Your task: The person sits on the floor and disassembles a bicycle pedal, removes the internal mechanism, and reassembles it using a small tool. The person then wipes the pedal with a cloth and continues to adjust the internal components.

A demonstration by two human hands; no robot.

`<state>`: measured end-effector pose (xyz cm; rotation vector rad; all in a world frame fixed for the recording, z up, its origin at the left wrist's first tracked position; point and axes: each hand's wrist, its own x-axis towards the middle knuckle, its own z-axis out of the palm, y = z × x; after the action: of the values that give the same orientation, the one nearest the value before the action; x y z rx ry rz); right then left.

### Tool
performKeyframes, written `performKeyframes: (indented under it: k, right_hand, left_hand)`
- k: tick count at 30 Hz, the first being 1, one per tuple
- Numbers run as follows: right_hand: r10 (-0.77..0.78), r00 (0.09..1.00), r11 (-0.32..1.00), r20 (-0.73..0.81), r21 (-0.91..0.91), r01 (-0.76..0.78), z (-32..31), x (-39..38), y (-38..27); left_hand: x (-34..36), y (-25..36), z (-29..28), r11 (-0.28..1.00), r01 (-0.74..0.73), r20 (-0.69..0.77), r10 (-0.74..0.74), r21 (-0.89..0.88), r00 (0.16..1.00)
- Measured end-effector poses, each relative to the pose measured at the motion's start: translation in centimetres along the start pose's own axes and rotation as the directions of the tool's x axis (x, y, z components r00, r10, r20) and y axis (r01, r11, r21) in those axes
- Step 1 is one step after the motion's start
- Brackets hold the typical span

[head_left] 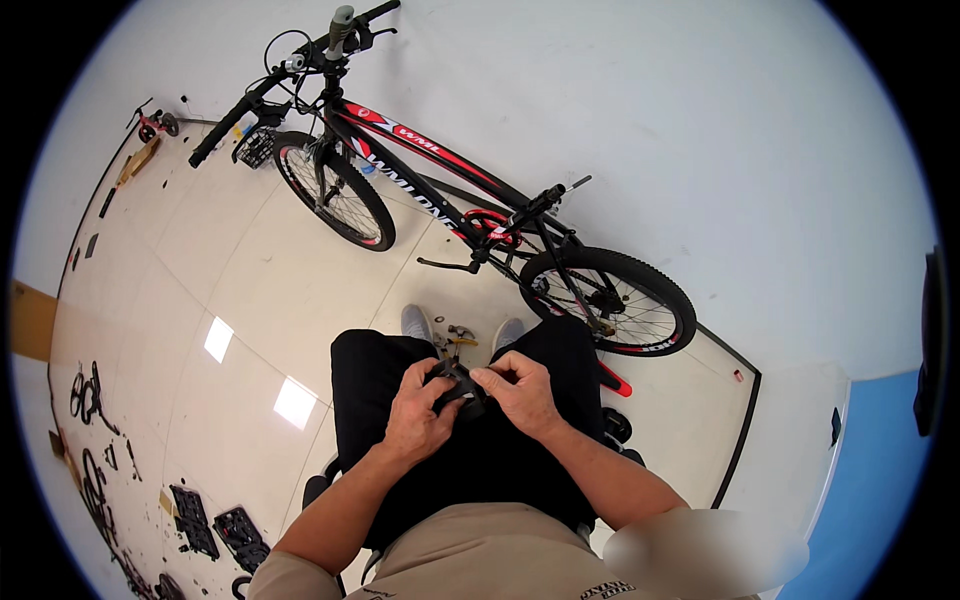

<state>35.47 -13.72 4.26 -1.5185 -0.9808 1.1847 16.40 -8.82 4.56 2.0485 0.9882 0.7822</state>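
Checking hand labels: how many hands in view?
2: left hand, gripping a dark part; right hand, at that part's right side. The lower-right blur could hide more.

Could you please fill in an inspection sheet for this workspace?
Surface: pale, glossy tiled floor.
Job's things: small black part held above the lap; its exact kind is unclear.
Clutter: black cases at lower left, loose dark parts along the left side, small items between the shoes.
Hands: left hand grips the part; right hand at its right edge, grip partly hidden.
Cables: thin black cables at the bicycle's handlebar.
Surroundings: bicycle beside a white wall; blue panel at right.
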Motion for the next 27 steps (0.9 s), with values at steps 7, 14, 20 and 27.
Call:
performKeyframes:
  k: [7, 14, 20, 27]
  right_hand:
    - [-0.053, 0.998, 0.982, 0.026, 0.185, 0.047, 0.3, -0.1, -0.2]
    - [-0.04, 0.999, 0.999, 0.029, -0.03, 0.041, -0.3, 0.0, -0.2]
    - [-0.063, 0.996, 0.979, 0.056, 0.196, 0.051, 0.1, -0.1, 0.1]
    - [-0.11, 0.994, 0.994, 0.001, -0.004, 0.11, 0.0, -0.1, 0.2]
  left_hand:
    - [0.0, -0.4, 0.0, 0.999, 0.006, 0.005, -0.006, 0.04, 1.0]
    - [0.0, -0.3, 0.0, 1.0, -0.014, -0.005, 0.014, 0.021, 1.0]
    - [-0.1, -0.5, 0.1, 1.0, -0.001, -0.016, 0.001, 0.005, 1.0]
    - [0.0, -0.2, 0.1, 1.0, -0.003, 0.0, 0.003, -0.004, 1.0]
